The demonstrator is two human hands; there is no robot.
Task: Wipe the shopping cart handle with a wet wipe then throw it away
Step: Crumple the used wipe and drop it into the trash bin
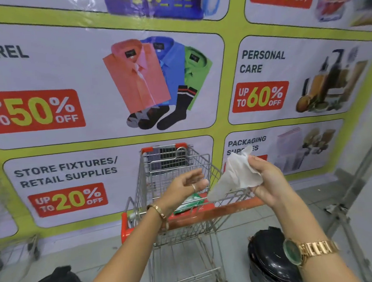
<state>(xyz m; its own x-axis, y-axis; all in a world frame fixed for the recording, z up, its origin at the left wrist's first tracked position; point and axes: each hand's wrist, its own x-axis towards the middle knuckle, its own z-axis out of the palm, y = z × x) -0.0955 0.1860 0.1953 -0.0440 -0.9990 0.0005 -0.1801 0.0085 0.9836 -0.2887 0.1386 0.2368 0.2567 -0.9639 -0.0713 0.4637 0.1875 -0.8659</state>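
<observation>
The right hand [266, 179] is holding a white wet wipe [237, 177] in the middle right of the frame, pinching it with its fingers closed on the top part. The wipe is hanging down, half unfolded and crumpled, with one corner pointing toward the cart. The left hand [184, 185] is floating open in the middle of the frame, fingers loose and spread, holding nothing.

The orange cart handle [222, 212] is sitting just under both hands, running across the lower middle. It looks like the wiping is not started yet, since the wipe is up in the air and not touching the bar. To do this step well, the person should probably be spreading the wipe flat over the palm, then wrapping it around the bar and sliding it from one end to the other, pressing all the way.

A green wipes pack [187, 204] is lying in the cart seat, just behind the handle. A black bin [270, 259] is standing on the floor in the lower right, close beside the cart, so throwing the wipe away should be easy later.
</observation>
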